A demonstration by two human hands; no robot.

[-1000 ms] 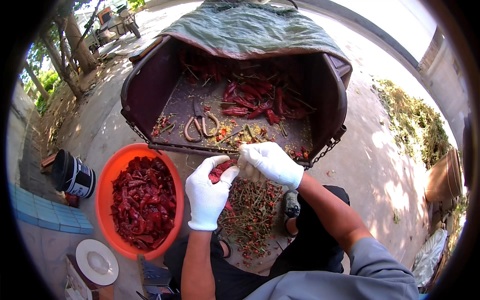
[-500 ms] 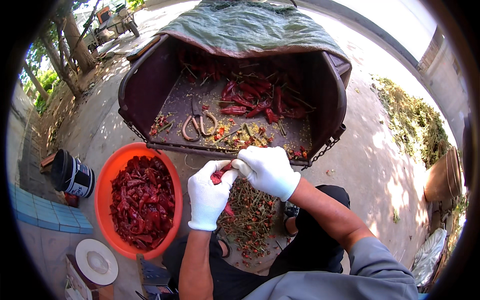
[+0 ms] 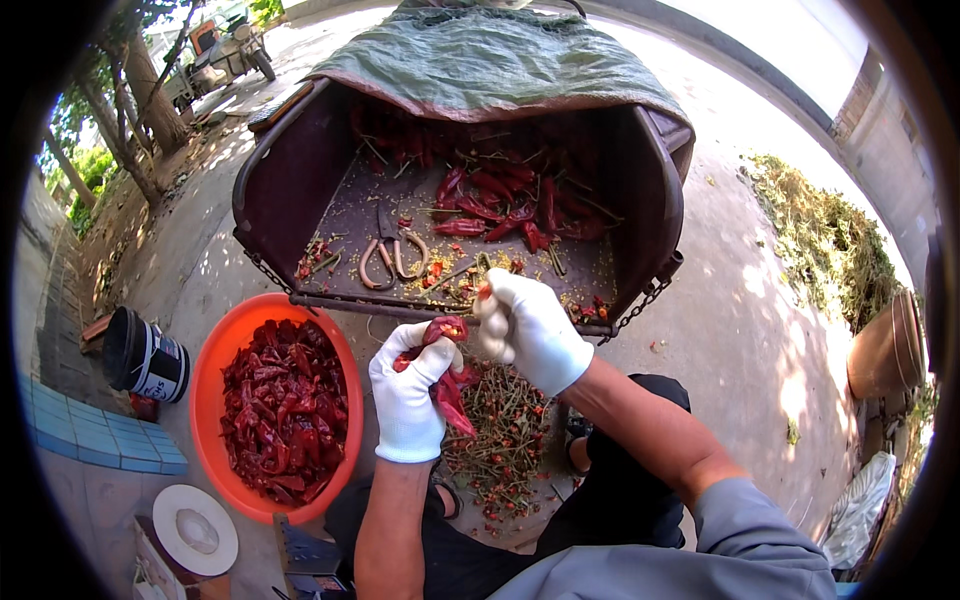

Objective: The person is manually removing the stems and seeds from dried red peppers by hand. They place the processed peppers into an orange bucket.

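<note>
My left hand (image 3: 408, 410), in a white glove, is closed around red chili peppers (image 3: 455, 408); one shows an opened top with pale seeds, another hangs below the fingers. To its upper right, my gloved right hand (image 3: 538, 338) pinches a chili stem (image 3: 484, 291) with a bit of red flesh on it, apart from the left hand. Ahead, whole red chilies (image 3: 490, 190) lie in a dark metal cart bed (image 3: 345, 225). Scissors (image 3: 378, 268) with tan handles rest there among scattered seeds. Stemless chilies (image 3: 285, 405) fill an orange tub (image 3: 207, 400) on the left.
Discarded stems (image 3: 500, 445) are heaped on the ground between my feet. A green woven sheet (image 3: 500, 60) covers the cart's back. At the left are a black bucket (image 3: 125, 350) and a white round lid (image 3: 195, 530). Dried plants (image 3: 820, 240) and a brown pot (image 3: 885, 345) stand right.
My hands have moved apart. The right hand has pulled a stem away from the chili, and the left hand now shows the chili's open top.
</note>
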